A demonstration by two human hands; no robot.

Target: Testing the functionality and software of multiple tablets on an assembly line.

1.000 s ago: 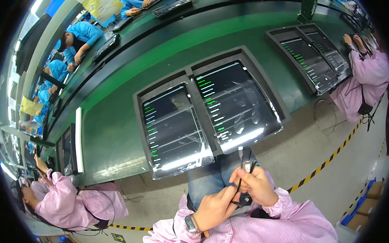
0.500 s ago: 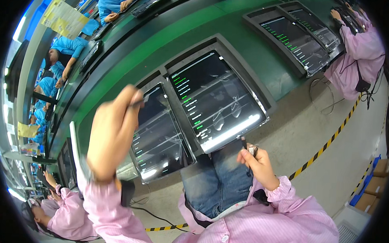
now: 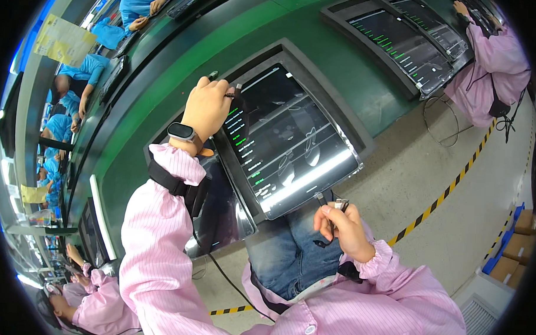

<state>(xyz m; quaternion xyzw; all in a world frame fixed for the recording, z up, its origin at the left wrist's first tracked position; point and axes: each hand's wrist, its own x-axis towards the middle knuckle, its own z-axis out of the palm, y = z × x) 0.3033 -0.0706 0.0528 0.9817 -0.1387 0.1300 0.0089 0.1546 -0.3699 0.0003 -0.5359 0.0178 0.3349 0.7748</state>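
My left hand [image 3: 206, 109] is closed over the far end of the black tray [image 3: 278, 47], between the two screens. From its fingers sticks a small dark cable plug [image 3: 237, 89], above the left edge of the right-hand screen [image 3: 293, 136]. That screen is lit, with green and white text lines on black. My left forearm covers much of the left-hand screen [image 3: 225, 210]. Near the tray's front edge my right hand [image 3: 347, 229] is closed on a short black cable [image 3: 332, 233] with a plug [image 3: 321, 199] pointing away from me.
Another tray with lit screens [image 3: 396, 48] lies on the green bench [image 3: 336, 63] to the right, beside a person in pink [image 3: 493, 69]. People in blue work across the bench. A black cord [image 3: 223, 272] hangs by my left arm. Cardboard boxes [image 3: 507, 258] stand far right.
My left hand has moved away from me and to the right, from over the left-hand screen to the tray's far end. My right hand has shifted slightly, still holding its cable.
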